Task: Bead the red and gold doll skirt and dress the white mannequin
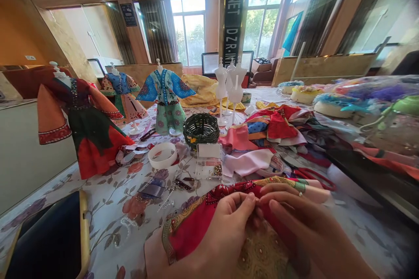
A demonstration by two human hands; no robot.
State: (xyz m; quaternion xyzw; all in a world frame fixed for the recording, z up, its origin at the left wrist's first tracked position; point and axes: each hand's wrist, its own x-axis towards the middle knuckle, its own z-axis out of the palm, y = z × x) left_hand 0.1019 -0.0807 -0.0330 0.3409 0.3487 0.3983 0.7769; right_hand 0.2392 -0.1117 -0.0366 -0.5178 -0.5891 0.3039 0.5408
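A small red doll garment with patterned gold-and-green trim and pink ends lies under both hands at the table's front. My left hand is closed, thumb and forefinger pinching at the garment's middle. From the other side, my right hand meets those fingertips, its fingers drawn together; anything tiny between them is too small to name. A gold patterned cloth with small shiny dots shows below the hands. Just beyond stands an open clear bead box with gold beads in one corner.
Dressed doll forms stand at left, bare white forms at centre back. Around the dark woven basket are a white tape roll, fabric scraps and red-handled scissors. A phone lies front left.
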